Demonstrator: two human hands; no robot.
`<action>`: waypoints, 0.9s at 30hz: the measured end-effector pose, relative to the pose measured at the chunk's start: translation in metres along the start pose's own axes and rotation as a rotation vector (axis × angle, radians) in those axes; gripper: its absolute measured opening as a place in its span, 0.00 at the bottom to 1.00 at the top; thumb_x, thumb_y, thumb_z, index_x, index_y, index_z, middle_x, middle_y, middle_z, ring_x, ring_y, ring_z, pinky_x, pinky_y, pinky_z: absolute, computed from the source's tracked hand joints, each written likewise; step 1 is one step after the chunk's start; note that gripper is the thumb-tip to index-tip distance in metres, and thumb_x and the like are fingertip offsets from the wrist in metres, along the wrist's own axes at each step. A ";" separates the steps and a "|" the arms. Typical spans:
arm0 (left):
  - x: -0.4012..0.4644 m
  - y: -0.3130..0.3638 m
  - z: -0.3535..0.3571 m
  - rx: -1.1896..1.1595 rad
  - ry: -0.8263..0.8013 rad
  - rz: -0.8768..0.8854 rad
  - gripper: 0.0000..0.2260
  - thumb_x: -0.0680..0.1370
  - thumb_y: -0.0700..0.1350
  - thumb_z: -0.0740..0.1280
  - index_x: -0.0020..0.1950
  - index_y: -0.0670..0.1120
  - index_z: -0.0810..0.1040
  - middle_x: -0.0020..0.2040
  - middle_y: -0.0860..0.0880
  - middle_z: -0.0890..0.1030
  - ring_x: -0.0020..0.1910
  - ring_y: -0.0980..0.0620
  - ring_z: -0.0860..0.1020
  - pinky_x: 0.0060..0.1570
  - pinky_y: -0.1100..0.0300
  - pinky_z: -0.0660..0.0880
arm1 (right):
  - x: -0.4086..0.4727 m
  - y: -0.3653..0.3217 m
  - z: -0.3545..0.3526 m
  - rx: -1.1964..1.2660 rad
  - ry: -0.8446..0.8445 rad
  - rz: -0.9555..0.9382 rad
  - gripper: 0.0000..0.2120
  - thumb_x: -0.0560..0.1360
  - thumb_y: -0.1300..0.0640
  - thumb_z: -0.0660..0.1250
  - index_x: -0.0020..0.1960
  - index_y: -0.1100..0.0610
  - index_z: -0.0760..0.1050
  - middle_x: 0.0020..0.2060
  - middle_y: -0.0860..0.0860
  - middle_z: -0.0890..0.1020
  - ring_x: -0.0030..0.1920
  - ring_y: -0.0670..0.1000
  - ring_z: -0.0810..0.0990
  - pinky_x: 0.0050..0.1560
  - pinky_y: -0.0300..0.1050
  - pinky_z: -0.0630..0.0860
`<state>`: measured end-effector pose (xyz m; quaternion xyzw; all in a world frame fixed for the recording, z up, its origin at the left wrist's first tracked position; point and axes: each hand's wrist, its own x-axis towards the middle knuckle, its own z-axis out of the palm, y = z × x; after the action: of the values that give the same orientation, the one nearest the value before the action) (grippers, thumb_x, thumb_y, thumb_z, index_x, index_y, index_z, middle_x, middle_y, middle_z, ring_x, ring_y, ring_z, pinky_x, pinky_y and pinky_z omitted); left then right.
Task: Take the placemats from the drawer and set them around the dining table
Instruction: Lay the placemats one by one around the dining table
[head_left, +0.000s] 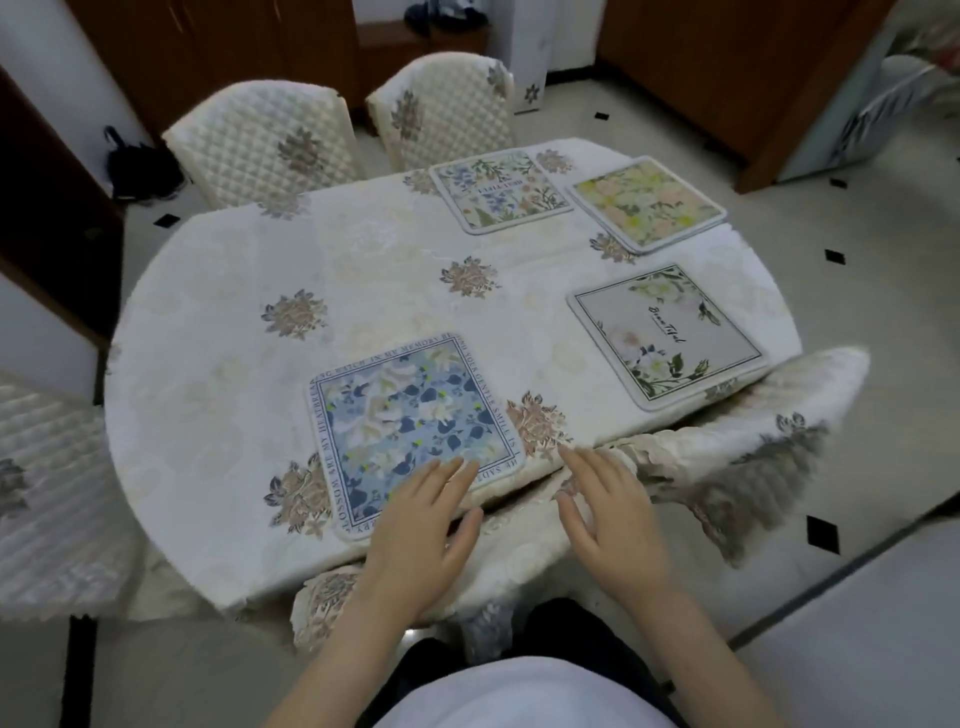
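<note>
Several square floral placemats lie on the dining table (218, 322), which has a cream cloth. A blue floral placemat (405, 421) lies at the near edge. My left hand (421, 530) rests flat on its near corner, fingers spread. My right hand (608, 514) hovers open just right of it, over the table's edge and a chair back. A grey placemat with white flowers (670, 332) sits at the right. A yellow-green placemat (649, 205) and a pale placemat with blue sprigs (498, 189) lie at the far side.
Two quilted cream chairs (270, 145) (447, 109) stand at the far side. Another chair back (727, 441) is tucked in at the near right, and one (47, 493) at the left. Brown wooden cabinets line the back wall. The floor is tiled.
</note>
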<state>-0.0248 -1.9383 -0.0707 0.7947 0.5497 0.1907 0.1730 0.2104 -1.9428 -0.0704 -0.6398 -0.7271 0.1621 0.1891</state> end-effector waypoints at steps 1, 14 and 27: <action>0.006 0.004 0.000 0.017 0.006 0.001 0.23 0.81 0.57 0.52 0.71 0.48 0.70 0.69 0.51 0.73 0.69 0.50 0.69 0.70 0.55 0.61 | 0.003 0.006 -0.006 -0.008 0.001 0.005 0.25 0.79 0.44 0.52 0.73 0.52 0.66 0.68 0.51 0.72 0.72 0.54 0.65 0.71 0.54 0.63; 0.102 0.149 0.065 -0.052 0.098 -0.113 0.22 0.80 0.55 0.54 0.67 0.46 0.75 0.64 0.52 0.77 0.63 0.55 0.71 0.63 0.61 0.65 | 0.034 0.155 -0.099 -0.011 -0.045 -0.007 0.27 0.79 0.42 0.48 0.74 0.52 0.65 0.69 0.48 0.71 0.72 0.51 0.64 0.72 0.53 0.63; 0.178 0.209 0.105 -0.024 -0.028 -0.037 0.23 0.80 0.57 0.52 0.70 0.50 0.71 0.65 0.55 0.75 0.64 0.57 0.69 0.62 0.66 0.61 | 0.036 0.235 -0.147 -0.017 0.040 0.115 0.24 0.77 0.46 0.55 0.68 0.55 0.72 0.64 0.51 0.77 0.68 0.55 0.70 0.68 0.54 0.68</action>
<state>0.2528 -1.8479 -0.0405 0.7849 0.5595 0.1830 0.1935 0.4810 -1.8775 -0.0518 -0.6852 -0.6864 0.1539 0.1887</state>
